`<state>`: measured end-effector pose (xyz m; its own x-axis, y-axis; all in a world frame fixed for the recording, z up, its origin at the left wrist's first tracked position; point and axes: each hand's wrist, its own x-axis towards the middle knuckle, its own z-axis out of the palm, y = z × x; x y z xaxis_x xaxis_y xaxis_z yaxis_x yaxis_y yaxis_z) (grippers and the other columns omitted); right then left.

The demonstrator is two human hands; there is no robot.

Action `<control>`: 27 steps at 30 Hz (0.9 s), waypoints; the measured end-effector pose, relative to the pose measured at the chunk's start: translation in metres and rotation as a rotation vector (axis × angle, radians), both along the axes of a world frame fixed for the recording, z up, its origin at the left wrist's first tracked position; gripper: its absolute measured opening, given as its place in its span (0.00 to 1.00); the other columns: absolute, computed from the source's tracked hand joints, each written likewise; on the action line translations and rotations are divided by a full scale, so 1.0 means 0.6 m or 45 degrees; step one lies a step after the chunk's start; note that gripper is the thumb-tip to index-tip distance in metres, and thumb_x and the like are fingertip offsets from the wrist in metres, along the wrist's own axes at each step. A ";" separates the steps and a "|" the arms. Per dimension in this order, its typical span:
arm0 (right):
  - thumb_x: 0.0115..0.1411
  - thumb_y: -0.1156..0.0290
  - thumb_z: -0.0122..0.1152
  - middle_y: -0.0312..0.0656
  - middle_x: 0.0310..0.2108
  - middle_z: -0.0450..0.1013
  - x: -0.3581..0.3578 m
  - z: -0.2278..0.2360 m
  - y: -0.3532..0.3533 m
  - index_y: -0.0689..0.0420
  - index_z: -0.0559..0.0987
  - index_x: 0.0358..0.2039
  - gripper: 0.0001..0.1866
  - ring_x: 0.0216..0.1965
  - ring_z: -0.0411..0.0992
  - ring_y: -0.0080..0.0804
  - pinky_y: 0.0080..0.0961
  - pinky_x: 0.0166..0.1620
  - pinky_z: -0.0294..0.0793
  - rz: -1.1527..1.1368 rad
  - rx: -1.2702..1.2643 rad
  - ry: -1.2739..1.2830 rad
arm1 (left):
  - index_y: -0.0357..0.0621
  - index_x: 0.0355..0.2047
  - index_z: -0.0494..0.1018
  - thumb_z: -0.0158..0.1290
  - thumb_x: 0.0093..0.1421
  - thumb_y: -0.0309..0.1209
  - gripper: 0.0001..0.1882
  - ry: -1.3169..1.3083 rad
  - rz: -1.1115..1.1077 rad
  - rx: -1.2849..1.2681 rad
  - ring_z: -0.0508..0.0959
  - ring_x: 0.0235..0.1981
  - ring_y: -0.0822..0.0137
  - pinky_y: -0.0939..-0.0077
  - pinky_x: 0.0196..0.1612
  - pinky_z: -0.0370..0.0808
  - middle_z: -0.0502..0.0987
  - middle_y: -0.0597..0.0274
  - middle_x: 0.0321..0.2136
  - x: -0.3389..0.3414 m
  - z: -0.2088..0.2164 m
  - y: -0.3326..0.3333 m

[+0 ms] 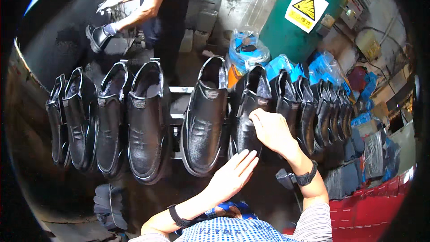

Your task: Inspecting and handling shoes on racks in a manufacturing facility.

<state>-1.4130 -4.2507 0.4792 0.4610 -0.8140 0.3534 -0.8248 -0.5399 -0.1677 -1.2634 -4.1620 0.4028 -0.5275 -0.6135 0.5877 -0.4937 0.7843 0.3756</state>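
My right hand (272,129) is over the upper of a black slip-on shoe (244,127), its fingers curled together against the leather below the opening. Whatever those fingers may pinch is hidden. My left hand (234,173) lies beside the toe end of the same shoe, fingers stretched out and close together, holding nothing. Just left of it stands another black shoe (204,127), toe pointing toward me. Both belong to a row of similar shoes, with a black shoe (147,130) farther left and smaller-looking shoes (308,121) curving off to the right.
Metal bars (179,89) show between the shoes. Behind them stand a green tank (286,22) with a warning label and blue plastic bags (246,47). At the back left, a person (154,9) in dark clothes holds a black shoe (98,37). Red material (367,210) lies at lower right.
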 end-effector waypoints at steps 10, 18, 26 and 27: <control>0.54 0.69 0.49 0.48 0.15 0.68 0.011 0.005 -0.008 0.61 0.71 0.23 0.09 0.18 0.71 0.39 0.31 0.23 0.68 0.012 0.572 -0.134 | 0.39 0.47 0.65 0.52 0.50 0.32 0.23 0.134 -0.012 0.028 0.65 0.51 0.62 0.72 0.53 0.63 0.65 0.56 0.49 -0.001 -0.017 -0.001; 0.54 0.71 0.51 0.29 0.10 0.58 -0.014 -0.006 -0.012 0.61 0.68 0.16 0.12 0.15 0.53 0.13 0.17 0.18 0.54 0.106 0.860 -0.392 | 0.42 0.54 0.57 0.48 0.54 0.37 0.28 0.037 -0.033 0.088 0.58 0.56 0.60 0.59 0.55 0.60 0.56 0.56 0.56 -0.001 -0.035 0.011; 0.52 0.73 0.52 0.28 0.09 0.59 -0.061 0.000 -0.016 0.58 0.70 0.15 0.10 0.10 0.54 0.13 0.13 0.14 0.50 0.101 1.461 -0.840 | 0.40 0.54 0.55 0.49 0.53 0.33 0.29 0.114 -0.136 0.141 0.55 0.58 0.60 0.59 0.57 0.56 0.54 0.55 0.57 0.001 -0.049 0.003; 0.52 0.73 0.52 0.28 0.08 0.59 -0.067 0.005 -0.016 0.58 0.70 0.15 0.10 0.10 0.54 0.13 0.13 0.13 0.50 0.125 1.441 -0.851 | 0.42 0.55 0.54 0.48 0.54 0.35 0.29 0.109 -0.172 0.127 0.55 0.58 0.60 0.58 0.57 0.57 0.53 0.56 0.57 0.001 -0.050 0.000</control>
